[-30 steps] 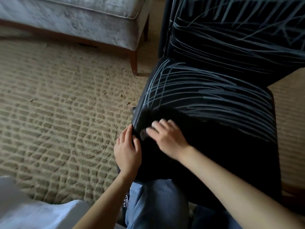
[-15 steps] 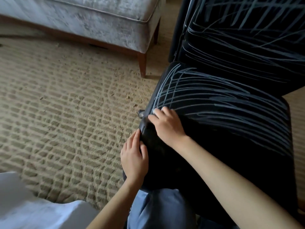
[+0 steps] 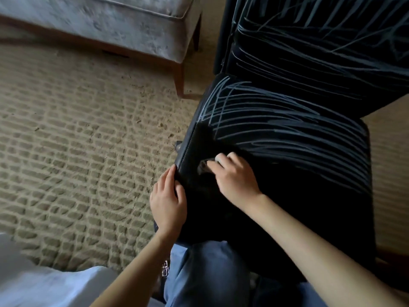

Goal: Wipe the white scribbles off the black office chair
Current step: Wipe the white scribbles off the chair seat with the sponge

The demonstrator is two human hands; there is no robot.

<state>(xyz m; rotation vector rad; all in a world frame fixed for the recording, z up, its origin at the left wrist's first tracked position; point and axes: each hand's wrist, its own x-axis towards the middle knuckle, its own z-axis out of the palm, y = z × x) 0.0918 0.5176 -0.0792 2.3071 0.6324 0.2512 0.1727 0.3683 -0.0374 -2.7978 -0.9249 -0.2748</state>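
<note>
The black office chair (image 3: 287, 196) fills the right side, and white scribbles (image 3: 276, 120) cross the rear of its seat and its backrest (image 3: 321, 47). The seat's front part is plain black. My right hand (image 3: 234, 178) presses on the seat near its front left, fingers curled over a small pale wipe (image 3: 218, 157) that they mostly hide. My left hand (image 3: 168, 198) holds the seat's left edge, thumb on top and fingers down the side.
A grey upholstered ottoman (image 3: 106, 21) on wooden legs stands at the back left on beige patterned carpet (image 3: 77, 140). My knee in blue jeans (image 3: 205, 273) sits against the seat's front. White fabric (image 3: 39, 284) lies at the lower left.
My right hand swept forward to the scribbles along the seat's left edge, then drew back. A patch at that edge is now black. My left hand stayed on the seat edge.
</note>
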